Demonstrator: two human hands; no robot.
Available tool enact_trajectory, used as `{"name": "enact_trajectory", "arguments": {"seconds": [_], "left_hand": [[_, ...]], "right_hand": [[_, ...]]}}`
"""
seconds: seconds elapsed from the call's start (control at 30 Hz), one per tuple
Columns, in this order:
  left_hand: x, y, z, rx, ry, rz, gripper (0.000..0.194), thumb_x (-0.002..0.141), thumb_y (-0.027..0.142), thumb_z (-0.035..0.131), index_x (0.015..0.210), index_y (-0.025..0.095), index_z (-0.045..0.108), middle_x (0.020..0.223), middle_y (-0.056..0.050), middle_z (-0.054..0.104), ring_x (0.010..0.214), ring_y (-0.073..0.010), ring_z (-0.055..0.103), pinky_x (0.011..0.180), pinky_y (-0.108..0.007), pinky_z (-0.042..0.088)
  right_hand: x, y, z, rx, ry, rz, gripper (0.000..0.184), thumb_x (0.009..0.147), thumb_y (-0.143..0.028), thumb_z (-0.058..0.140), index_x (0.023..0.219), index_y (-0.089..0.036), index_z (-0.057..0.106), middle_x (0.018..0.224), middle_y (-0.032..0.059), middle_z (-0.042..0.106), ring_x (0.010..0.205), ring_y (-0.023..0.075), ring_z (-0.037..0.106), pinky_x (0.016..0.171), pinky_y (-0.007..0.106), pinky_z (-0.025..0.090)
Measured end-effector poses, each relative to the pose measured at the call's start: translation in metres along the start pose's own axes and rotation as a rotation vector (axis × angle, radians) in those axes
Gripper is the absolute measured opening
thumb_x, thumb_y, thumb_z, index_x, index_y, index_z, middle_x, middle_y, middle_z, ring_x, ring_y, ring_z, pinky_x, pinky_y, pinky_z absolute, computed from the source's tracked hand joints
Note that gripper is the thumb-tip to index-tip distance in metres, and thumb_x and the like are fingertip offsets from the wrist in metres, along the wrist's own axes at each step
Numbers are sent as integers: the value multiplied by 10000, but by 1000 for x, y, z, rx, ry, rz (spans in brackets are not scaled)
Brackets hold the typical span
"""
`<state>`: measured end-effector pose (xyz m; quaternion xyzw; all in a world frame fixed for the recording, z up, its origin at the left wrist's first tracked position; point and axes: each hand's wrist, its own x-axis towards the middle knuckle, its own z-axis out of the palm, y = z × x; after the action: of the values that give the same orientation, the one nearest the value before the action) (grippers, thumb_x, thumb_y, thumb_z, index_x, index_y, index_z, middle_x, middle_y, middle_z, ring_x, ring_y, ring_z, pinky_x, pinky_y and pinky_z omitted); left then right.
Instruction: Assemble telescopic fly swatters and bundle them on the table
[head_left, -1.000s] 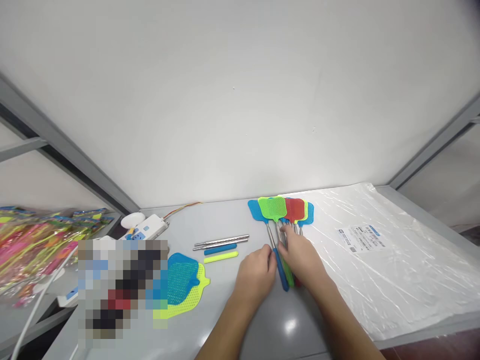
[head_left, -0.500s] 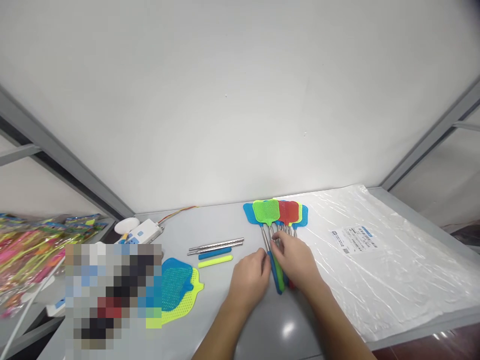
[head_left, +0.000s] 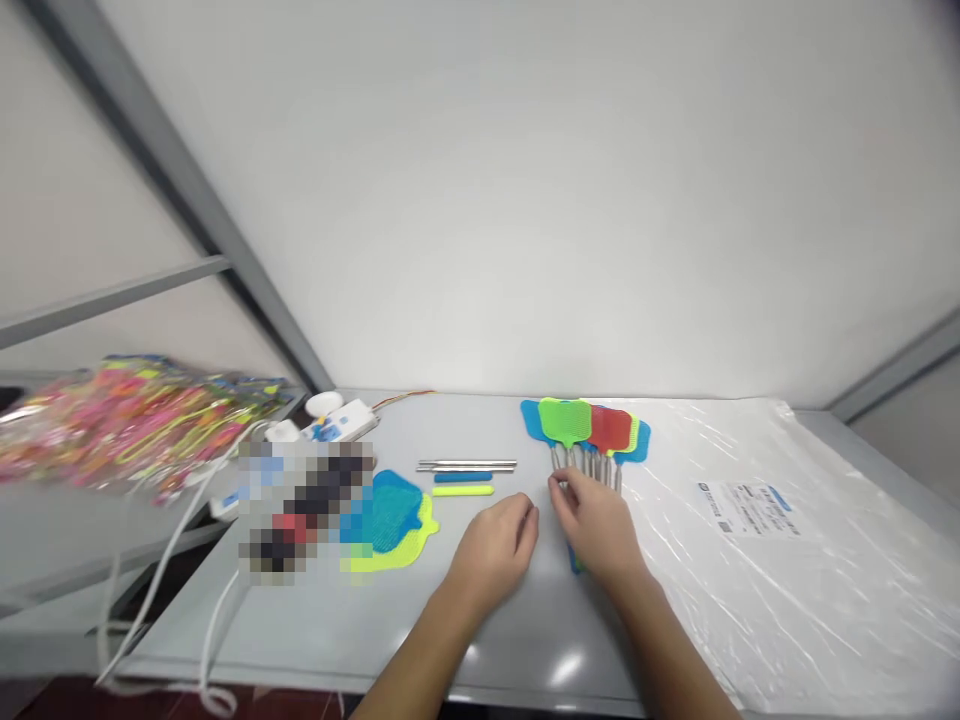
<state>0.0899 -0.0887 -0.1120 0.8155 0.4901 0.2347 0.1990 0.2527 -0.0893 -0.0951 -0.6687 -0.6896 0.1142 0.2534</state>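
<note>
My right hand lies curled over a bunch of fly swatters, its fingertips at the metal shafts. Most of the handles are hidden under it; one blue handle end shows below. The fanned heads are blue, yellow, a red head and, on top, a green head. To the left of the bunch, my left hand is closed just above the table, apart from the swatters, with nothing visible in it. Farther left are loose metal rods, a blue handle and a yellow handle.
A loose blue swatter head overlaps a yellow swatter head at left. Behind them is a white power strip. Clear plastic sheeting with a label covers the right side. Bagged colourful items sit at far left.
The view has swung left, so things appear farther right. My left hand has drawn away from the swatter handles. My right hand now covers more of the handles.
</note>
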Motion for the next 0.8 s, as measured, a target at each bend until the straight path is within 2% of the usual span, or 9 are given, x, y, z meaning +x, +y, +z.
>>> {"name": "enact_trajectory", "arguments": {"seconds": [0.17,0.33,0.4,0.6,0.7,0.8], "left_hand": [[-55,-34,-39,73,182,-45,226,969,243,361,868,201,559,807,-41,592,803,-193,532,754,-314,384],[-91,-66,-65,134,349,-130,201,959,206,376,927,185,573,899,-74,609,882,-219,521,817,-365,386],[-96,-71,-67,145,370,-139,195,955,195,383,942,182,577,928,-78,615,910,-221,523,833,-370,389],[-101,-71,-64,158,328,-107,169,936,208,448,1001,202,604,1009,-68,626,971,-223,516,851,-370,390],[-103,-73,-65,156,314,-96,180,939,203,443,1036,198,594,1051,-74,614,999,-236,496,863,-387,382],[-103,-75,-66,147,298,-71,176,936,204,448,1035,195,593,1079,-81,602,1010,-246,479,882,-411,370]], "right_hand": [[-5,-18,6,-16,-98,-121,244,957,-322,412,952,-216,632,745,12,681,704,182,641,639,264,387],[15,-54,13,-248,-255,-334,257,959,-283,401,930,-223,649,879,37,712,811,197,657,669,272,383],[33,-67,20,-279,-287,-362,260,955,-273,410,904,-212,657,870,51,707,811,206,650,671,278,378],[87,-92,50,-364,-388,-394,238,942,-239,458,953,-179,689,993,102,684,893,208,632,715,279,410],[98,-98,62,-392,-439,-414,195,936,-277,524,993,-172,678,1036,93,664,912,196,630,785,312,469],[100,-101,71,-423,-439,-434,292,929,-327,567,1172,-168,592,1181,90,604,990,208,615,841,408,519]]}}
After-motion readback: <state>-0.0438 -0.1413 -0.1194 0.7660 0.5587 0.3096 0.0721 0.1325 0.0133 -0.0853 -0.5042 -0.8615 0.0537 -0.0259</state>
